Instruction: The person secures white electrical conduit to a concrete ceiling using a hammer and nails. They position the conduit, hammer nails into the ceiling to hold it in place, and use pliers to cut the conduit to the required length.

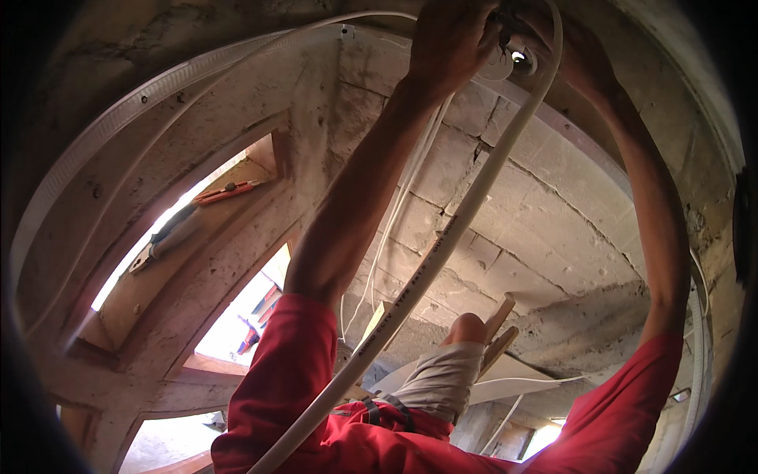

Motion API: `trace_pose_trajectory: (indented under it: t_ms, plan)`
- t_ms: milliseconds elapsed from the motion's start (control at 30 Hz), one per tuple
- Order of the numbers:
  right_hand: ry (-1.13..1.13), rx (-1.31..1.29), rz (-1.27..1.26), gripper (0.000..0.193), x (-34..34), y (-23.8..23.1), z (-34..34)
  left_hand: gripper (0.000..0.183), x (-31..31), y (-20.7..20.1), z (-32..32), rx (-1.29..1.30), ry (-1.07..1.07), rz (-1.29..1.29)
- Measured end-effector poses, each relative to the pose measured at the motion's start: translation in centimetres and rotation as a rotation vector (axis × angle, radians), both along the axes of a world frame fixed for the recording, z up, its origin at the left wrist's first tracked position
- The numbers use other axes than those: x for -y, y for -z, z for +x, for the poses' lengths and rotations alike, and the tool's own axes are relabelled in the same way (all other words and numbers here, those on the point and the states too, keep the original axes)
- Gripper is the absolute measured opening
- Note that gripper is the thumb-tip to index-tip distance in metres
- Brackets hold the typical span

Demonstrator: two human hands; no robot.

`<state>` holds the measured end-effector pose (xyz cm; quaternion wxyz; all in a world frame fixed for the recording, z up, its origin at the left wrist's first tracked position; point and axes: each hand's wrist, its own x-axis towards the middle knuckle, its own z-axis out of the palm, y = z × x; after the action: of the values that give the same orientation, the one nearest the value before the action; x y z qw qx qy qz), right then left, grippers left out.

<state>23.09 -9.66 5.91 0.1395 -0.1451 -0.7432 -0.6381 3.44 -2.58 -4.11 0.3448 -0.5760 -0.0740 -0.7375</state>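
Observation:
My two raised hands meet at the top of the view. My left hand [452,39] has its fingers bent closed around something small and dark. From the other side my right hand [583,49] reaches in to the same spot, its fingers drawn together and partly behind a cable. Thin dark ends [505,33], perhaps wires, show between the hands. Just below them is a pale round fitting [496,69] with a bright spot beside it. A thick white cable [454,229] loops past my right hand and runs down across my body to the lower edge.
An orange-handled tool [227,192] and a grey-and-dark hand tool [164,238] lie on the ledge of a wall opening. White trunking [75,154] curves along the left. Thin white cables [401,204] hang before the block wall [545,213]. Wooden rails [497,344] rise beside my knee.

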Motion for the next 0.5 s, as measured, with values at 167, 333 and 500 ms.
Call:
trace_pose_trajectory:
  t_ms: [167,333,500]
  plan:
    - [0.112,0.020,-0.024,0.032,0.0,0.5,-0.6,0.023,-1.6,-0.4,0.5,-0.037,0.036,-0.387]
    - [0.161,-0.036,0.017,0.033,3.0,2.5,-0.3,0.020,-1.0,-1.1,1.0,0.007,0.364,-0.563]
    - [0.035,-0.114,-0.287,0.032,5.5,3.4,-1.3,0.022,-4.4,-2.6,-0.8,-0.151,-0.192,-0.503]
